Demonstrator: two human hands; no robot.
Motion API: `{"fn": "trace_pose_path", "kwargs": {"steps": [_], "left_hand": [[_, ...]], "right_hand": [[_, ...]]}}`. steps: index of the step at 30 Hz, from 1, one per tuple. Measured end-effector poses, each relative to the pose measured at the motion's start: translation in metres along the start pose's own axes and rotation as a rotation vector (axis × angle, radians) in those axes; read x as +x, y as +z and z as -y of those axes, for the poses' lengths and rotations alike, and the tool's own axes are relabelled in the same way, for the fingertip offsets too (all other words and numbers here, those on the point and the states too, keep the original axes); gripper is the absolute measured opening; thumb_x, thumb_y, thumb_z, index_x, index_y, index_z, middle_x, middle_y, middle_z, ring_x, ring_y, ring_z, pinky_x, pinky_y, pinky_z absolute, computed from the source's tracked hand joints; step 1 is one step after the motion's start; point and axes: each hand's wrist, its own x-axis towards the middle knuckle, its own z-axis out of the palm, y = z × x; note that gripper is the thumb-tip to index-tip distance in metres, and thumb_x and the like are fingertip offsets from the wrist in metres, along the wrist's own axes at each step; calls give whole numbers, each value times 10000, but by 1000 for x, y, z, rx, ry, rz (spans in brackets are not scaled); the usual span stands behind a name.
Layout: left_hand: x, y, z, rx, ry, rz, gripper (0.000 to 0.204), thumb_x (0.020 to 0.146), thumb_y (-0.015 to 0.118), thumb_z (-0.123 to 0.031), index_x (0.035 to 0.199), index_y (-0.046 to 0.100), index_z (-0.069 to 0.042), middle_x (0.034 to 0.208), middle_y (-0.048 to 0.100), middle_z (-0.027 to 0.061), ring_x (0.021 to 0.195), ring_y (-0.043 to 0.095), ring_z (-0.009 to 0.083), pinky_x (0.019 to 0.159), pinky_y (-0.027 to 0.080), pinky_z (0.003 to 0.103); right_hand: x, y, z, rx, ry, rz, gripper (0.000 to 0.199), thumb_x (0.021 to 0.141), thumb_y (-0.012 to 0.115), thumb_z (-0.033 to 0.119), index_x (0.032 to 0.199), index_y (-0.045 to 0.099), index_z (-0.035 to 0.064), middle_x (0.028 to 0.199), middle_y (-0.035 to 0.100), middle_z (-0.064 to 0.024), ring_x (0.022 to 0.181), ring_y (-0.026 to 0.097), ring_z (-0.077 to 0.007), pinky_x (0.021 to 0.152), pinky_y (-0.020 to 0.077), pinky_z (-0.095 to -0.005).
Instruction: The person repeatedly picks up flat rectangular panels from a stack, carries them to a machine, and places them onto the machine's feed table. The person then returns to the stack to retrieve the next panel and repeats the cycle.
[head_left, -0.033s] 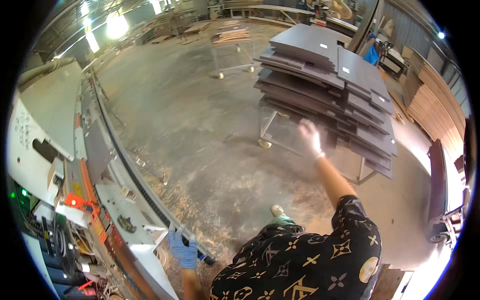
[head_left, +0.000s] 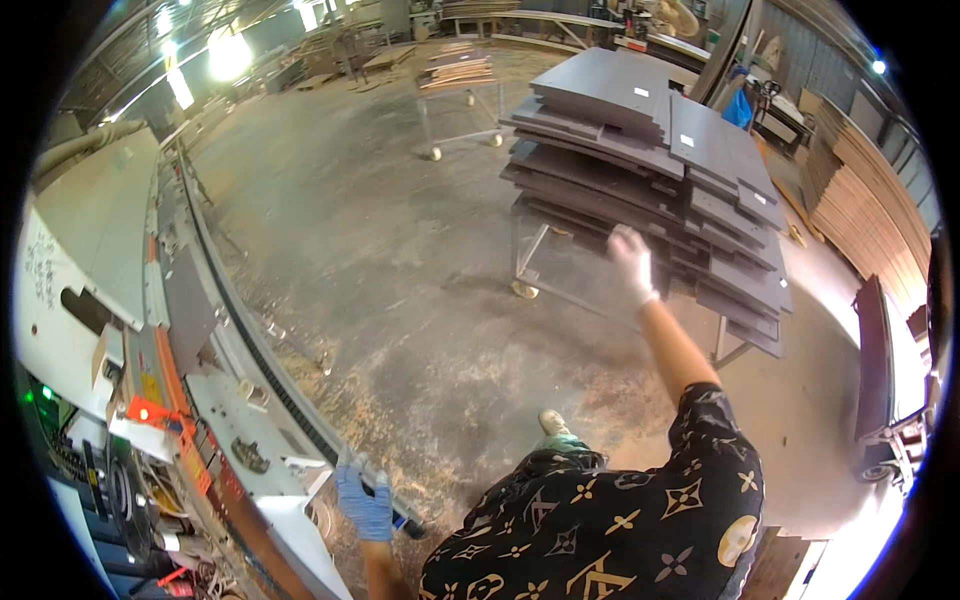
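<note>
Broad open concrete floor (head_left: 380, 250) through the middle, strewn with sawdust, passable from near to far. Blocked on the left by the long machine bed (head_left: 215, 400); on the right by a wheeled cart (head_left: 530, 255) stacked with dark panels (head_left: 640, 150); far off, a smaller loaded trolley (head_left: 455, 85).

Lower right of the frame: a black short-sleeved shirt (head_left: 640, 520) printed with gold flower and star motifs. The right hand (head_left: 633, 262) wears a whitish glove, the left hand (head_left: 364, 503) a blue one.
</note>
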Motion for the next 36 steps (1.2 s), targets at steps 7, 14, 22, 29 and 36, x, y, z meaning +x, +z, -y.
{"fn": "trace_pose_path", "kwargs": {"steps": [7,14,22,29,36], "left_hand": [[43,129,-31,-208,-207,-66,416,835,585,-38,1238,505,30,1235,546,129,1135,512,231,1004,378,357],[67,216,-47,-26,-196,-32,384,833,549,-25,1208,520,53,1201,564,155,1119,528,244,993,390,358],[101,251,-76,-97,-226,-28,334,834,544,-19,1162,543,43,1167,564,145,1092,537,247,983,397,356],[127,286,-118,-265,-173,46,352,864,555,-49,1205,516,29,1193,565,145,1128,530,236,999,392,349],[251,406,-244,-1236,-393,572,598,922,462,-431,1374,331,-63,1343,431,166,1197,467,279,990,423,431]], "right_hand": [[290,-47,-31,374,289,89,550,863,571,108,1374,367,125,968,618,-54,690,580,-143,570,472,-277],[373,4,-44,340,165,-10,662,794,525,8,1407,286,78,789,620,-128,567,564,-162,475,463,-279],[390,51,-27,672,725,303,559,841,580,511,1218,479,110,1080,613,-79,859,609,-218,892,425,-508],[380,79,-19,755,529,5,346,836,556,417,709,536,96,558,517,-9,422,413,-100,392,333,-263],[156,2,44,846,486,1005,415,922,528,394,1105,582,25,1083,632,-120,968,624,-207,892,505,-385]]}}
